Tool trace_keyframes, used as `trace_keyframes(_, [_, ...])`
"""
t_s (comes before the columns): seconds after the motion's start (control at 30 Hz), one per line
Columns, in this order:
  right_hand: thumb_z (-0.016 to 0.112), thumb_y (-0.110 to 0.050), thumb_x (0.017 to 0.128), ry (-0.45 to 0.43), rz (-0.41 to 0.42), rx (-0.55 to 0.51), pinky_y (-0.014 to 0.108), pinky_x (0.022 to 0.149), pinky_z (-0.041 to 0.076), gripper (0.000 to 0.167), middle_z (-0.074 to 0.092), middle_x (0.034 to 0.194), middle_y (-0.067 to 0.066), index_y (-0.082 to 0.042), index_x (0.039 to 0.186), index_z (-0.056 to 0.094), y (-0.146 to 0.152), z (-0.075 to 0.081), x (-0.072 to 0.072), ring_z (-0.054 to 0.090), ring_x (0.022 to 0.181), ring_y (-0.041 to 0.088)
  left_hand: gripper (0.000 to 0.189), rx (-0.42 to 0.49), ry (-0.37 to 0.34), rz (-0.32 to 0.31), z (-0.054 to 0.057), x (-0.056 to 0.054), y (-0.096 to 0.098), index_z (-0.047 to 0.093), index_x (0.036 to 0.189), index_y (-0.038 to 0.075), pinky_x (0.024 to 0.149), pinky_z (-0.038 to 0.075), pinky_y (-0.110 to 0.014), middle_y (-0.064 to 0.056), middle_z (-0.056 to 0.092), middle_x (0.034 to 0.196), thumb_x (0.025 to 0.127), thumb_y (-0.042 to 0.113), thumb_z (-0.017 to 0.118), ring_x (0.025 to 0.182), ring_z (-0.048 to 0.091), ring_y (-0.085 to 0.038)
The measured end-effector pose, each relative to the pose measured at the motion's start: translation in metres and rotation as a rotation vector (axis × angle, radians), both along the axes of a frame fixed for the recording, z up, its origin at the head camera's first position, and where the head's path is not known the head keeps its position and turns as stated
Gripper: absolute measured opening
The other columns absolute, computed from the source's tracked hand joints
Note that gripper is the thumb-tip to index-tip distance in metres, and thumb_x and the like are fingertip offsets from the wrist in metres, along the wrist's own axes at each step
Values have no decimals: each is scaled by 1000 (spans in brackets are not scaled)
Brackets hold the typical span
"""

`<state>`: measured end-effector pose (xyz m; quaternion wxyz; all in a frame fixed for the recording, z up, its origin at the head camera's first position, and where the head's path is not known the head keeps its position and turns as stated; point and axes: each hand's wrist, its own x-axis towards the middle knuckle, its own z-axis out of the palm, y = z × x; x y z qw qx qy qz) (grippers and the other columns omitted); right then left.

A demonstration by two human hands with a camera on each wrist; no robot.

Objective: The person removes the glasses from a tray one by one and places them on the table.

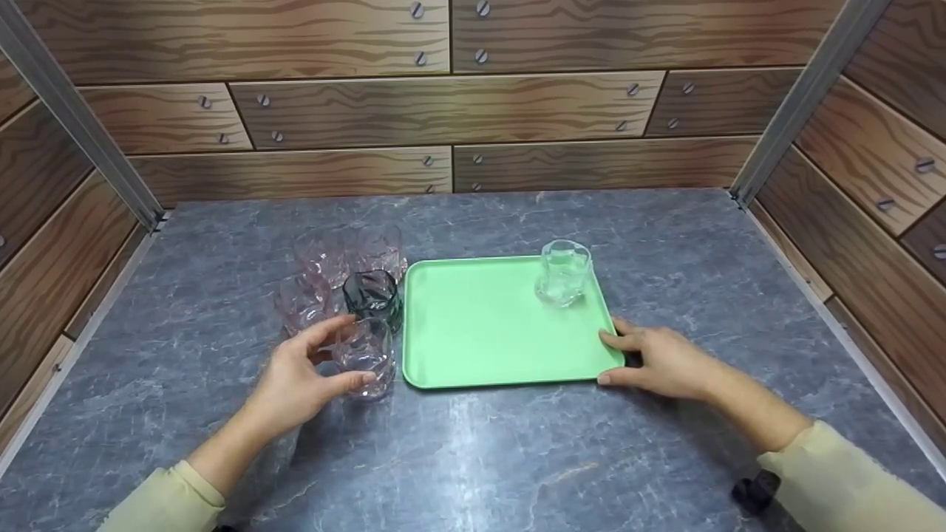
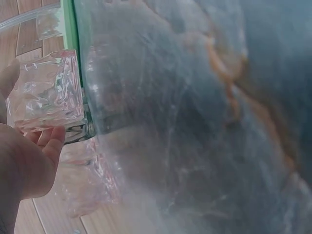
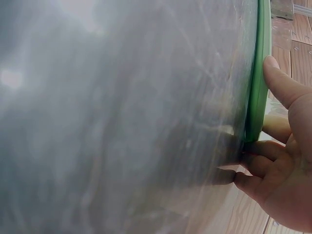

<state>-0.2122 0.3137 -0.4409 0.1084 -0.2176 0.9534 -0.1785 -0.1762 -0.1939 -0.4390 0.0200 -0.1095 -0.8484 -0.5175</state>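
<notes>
My left hand (image 1: pixel 295 373) grips a pale pink, see-through glass (image 1: pixel 366 351), thumb on its near side and fingers round the far side. This glass is upright, just left of the light green tray (image 1: pixel 480 325); whether it touches the table cannot be told. Directly behind it stands a dark grey glass (image 1: pixel 372 295), close to the tray's left edge. At the tray's right rim, my right hand (image 1: pixel 661 362) holds the edge between thumb and fingers, with some fingers low beside the rim in the right wrist view. A clear glass (image 1: pixel 564 273) stands at the tray's far right.
Three more pinkish glasses cluster at the left: a far-left glass (image 1: pixel 325 258), one beside the tray's far corner (image 1: pixel 380 251), and a nearer glass (image 1: pixel 301 299). The grey marbled table (image 1: pixel 473 458) is bounded by wood-patterned walls (image 1: pixel 443 111) at the back and sides.
</notes>
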Motion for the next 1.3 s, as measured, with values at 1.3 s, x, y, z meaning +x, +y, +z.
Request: trace_keyframes(1.3, [72, -65, 92, 4, 4, -3, 67, 115, 39, 88, 38, 159, 34, -2, 152, 54, 0, 0, 0, 43, 142, 54, 87, 12, -4, -50, -4, -4, -1, 54, 151, 2, 104, 56, -47, -16, 64, 143, 77, 18, 97, 121, 65, -33])
